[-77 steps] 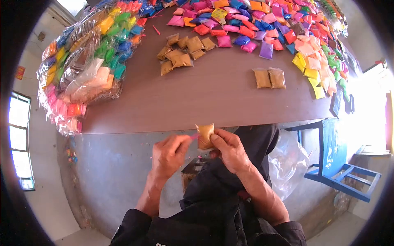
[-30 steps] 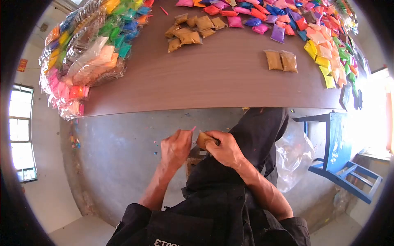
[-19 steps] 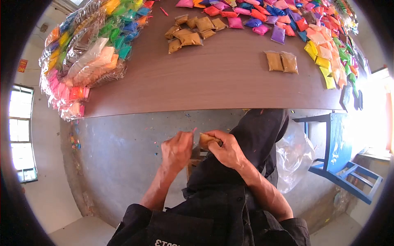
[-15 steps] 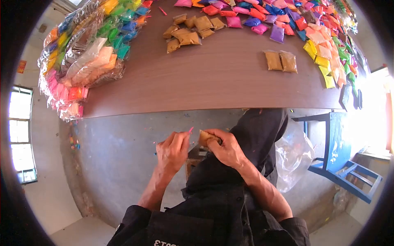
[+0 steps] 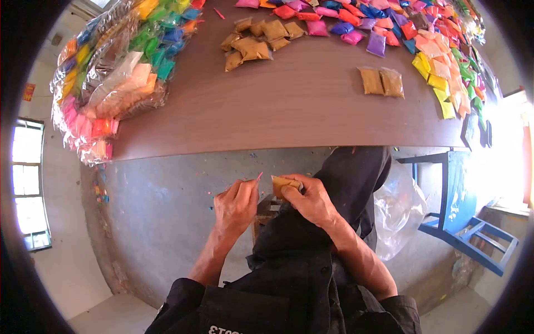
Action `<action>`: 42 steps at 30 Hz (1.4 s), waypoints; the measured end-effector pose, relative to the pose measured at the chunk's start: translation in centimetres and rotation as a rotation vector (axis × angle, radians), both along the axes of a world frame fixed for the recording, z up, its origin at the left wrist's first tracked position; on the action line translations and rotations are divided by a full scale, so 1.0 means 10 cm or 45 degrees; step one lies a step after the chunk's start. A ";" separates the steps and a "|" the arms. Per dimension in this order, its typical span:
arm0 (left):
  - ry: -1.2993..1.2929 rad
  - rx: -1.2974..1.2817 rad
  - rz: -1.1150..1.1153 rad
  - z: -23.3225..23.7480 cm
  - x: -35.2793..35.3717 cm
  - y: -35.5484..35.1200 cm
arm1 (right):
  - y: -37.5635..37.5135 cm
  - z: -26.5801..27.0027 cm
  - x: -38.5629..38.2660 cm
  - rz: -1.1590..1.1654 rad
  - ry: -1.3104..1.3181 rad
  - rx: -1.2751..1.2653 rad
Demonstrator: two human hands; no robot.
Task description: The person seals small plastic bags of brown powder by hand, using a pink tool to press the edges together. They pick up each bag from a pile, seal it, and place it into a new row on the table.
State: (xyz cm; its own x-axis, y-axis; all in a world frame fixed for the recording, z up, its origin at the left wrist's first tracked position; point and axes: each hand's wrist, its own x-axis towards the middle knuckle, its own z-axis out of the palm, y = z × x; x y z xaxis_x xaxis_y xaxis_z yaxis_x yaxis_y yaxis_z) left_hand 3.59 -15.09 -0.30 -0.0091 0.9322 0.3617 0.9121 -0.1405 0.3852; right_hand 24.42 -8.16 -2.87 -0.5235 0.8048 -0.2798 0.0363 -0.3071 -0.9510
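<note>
The right hand's grip (image 5: 312,199) is clamped on a small, clear plastic packet of tan material (image 5: 282,187), just off the near edge of the brown wooden counter (image 5: 267,119). The left hand's grip (image 5: 237,201), nearer the counter's left end, is clamped on a thin pink stick (image 5: 260,176), near but apart from the packet.

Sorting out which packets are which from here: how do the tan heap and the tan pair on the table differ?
The tan heap has many packets; the tan pair has two. The heap's packets overlap at mixed angles, while the pair's lie flat, side by side. The heap sits left on the table, the pair right. Both show tan contents in clear wrapping.
</note>
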 end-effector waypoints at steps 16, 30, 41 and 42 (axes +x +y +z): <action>-0.115 0.012 -0.063 0.20 0.25 -0.01 | -0.01 -0.02 -0.05 -0.088 0.029 0.018; -0.160 -0.034 -0.072 0.15 0.25 -0.01 | -0.03 -0.07 -0.06 -0.093 0.057 0.047; -0.203 -0.064 -0.060 0.25 0.20 0.01 | -0.01 -0.07 -0.09 -0.152 0.218 -0.193; -0.206 -0.075 -0.085 0.26 0.23 0.02 | 0.00 -0.09 -0.08 -0.108 0.187 -0.150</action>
State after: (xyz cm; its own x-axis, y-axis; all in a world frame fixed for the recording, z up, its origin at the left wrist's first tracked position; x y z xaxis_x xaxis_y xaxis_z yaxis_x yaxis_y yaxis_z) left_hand 5.90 -14.88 2.34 -0.0003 0.9522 0.3055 0.8268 -0.1716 0.5357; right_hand 23.63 -8.21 -3.79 -0.4972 0.8141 -0.3002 -0.1309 -0.4123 -0.9016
